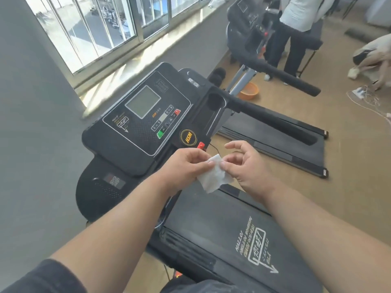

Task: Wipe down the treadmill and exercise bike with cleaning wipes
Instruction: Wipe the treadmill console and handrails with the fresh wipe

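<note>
Fingers of the left hand are pinching the left edge of a white wipe, while the right hand is pinching its upper right corner between thumb and curled fingers, the index finger lifting free above. The wipe is hanging between both hands as a thin, crumpled, soft sheet, its lower edge drooping ragged in the air, not touching anything. Both hands are hovering just over the near edge of the treadmill, close to the red safety clip and the round yellow badge. The console is lying tilted beyond, a smooth black plastic slab with rounded corners, a grey rectangular screen and small red and green buttons. Below the hands, the belt is stretching toward the viewer, matte black with pale printed lettering. To the right, open tan floor is leaving room between this machine and a second, flatter treadmill with a padded black handlebar. An orange bowl is sitting on the floor further back. A grey wall is closing off the left side, under a window. A person in dark trousers is standing by another machine behind.
</note>
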